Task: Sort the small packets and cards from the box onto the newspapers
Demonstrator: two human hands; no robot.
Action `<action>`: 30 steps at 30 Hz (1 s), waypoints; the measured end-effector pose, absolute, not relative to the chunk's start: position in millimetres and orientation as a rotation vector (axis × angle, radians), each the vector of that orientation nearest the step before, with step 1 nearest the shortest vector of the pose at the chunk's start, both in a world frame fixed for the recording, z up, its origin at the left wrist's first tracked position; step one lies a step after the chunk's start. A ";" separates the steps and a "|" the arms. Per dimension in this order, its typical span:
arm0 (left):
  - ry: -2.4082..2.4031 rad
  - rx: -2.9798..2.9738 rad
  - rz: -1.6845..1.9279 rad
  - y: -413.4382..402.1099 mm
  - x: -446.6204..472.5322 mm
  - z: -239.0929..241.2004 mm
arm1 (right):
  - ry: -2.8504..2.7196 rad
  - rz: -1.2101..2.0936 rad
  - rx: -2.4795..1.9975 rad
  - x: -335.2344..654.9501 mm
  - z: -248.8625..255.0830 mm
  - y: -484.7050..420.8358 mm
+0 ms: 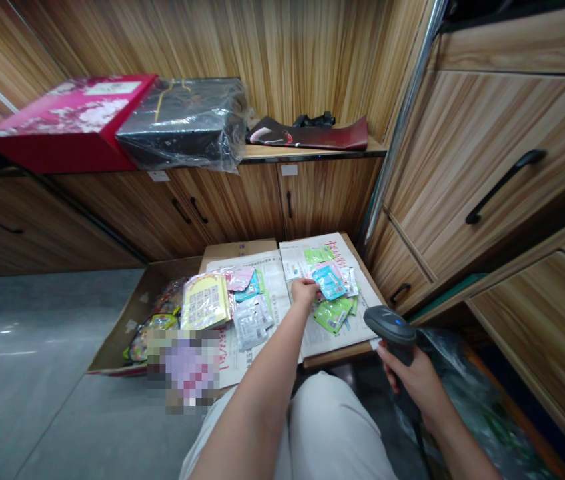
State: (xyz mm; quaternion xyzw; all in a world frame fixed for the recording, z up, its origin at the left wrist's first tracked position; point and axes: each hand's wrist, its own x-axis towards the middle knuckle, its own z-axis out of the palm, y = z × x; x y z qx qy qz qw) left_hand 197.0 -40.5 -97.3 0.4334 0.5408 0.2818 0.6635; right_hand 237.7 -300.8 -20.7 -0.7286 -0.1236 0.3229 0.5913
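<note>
My left hand (305, 292) reaches out over the newspaper, fingers pinched at the near left edge of a blue packet (330, 283). Under and around that packet lie a pink packet (318, 267), green packets (331, 315) and a silvery one (350, 280). In my right hand (415, 377) is a black handheld barcode scanner (391, 327) with a small blue light on top, its cable hanging down. The scanner's head points left, toward the packets. A second group of packets, with silver ones (251, 323) in front, rests to the left of my left hand.
Newspaper sheets (290, 333) with red handwriting cover cardboard. An open carton (112, 340) at left holds bagged goods, beside a yellow-labelled packet (206, 301). Wooden cabinets stand behind and right. A pink box (70, 120) and a plastic-wrapped black box (182, 120) sit on the shelf.
</note>
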 end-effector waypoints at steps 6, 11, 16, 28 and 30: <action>1.352 1.328 0.529 -30.8 177.8 -79.2 | -0.296 0.770 -1.695 232.5 -21.7 -300.2; 1.412 1.824 0.434 -1.5 136.4 -45.5 | -0.354 0.871 -1.699 229.9 -22.0 -298.5; 1.552 2.029 0.145 21.4 79.7 -22.7 | -0.387 0.903 -1.700 224.8 -20.9 -295.6; 1.683 2.100 0.067 12.9 49.1 -43.7 | -0.402 0.868 -1.689 215.9 -8.9 -288.0; 1.701 2.005 0.112 16.8 53.6 -38.3 | -0.382 0.822 -1.708 216.9 -7.1 -287.9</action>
